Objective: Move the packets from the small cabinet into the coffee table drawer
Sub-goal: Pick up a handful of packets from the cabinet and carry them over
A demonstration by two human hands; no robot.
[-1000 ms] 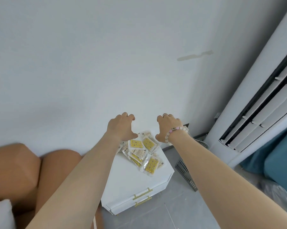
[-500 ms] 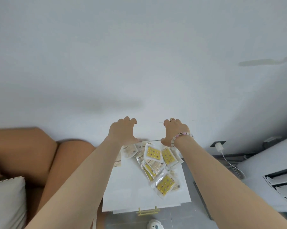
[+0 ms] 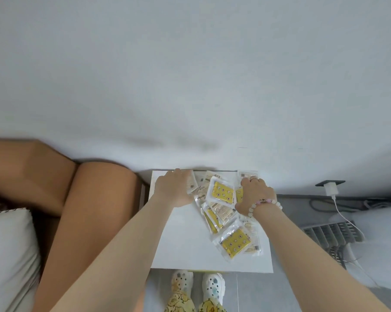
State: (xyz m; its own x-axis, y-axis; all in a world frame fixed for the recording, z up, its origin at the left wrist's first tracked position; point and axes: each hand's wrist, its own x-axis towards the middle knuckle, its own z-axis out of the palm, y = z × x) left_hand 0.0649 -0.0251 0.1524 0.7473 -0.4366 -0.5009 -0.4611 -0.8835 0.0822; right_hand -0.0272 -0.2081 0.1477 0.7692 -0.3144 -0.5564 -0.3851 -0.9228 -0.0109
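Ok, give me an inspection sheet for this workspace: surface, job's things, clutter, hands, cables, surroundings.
Surface: white cabinet top, set against the wall.
Job's things: packets in an overlapping pile on the cabinet's far right; drawer not in view.
Clutter: nothing seen.
Grips: left hand on the pile's left edge, right hand on its right side; hold cannot be told.
Cables: white charger cable hangs from a wall plug, right.
Surroundings: brown sofa and white cushion left, grille on the floor right.

On the small cabinet (image 3: 181, 239), packets (image 3: 221, 192) lie between left hand (image 3: 173, 190) and right hand (image 3: 256, 194).
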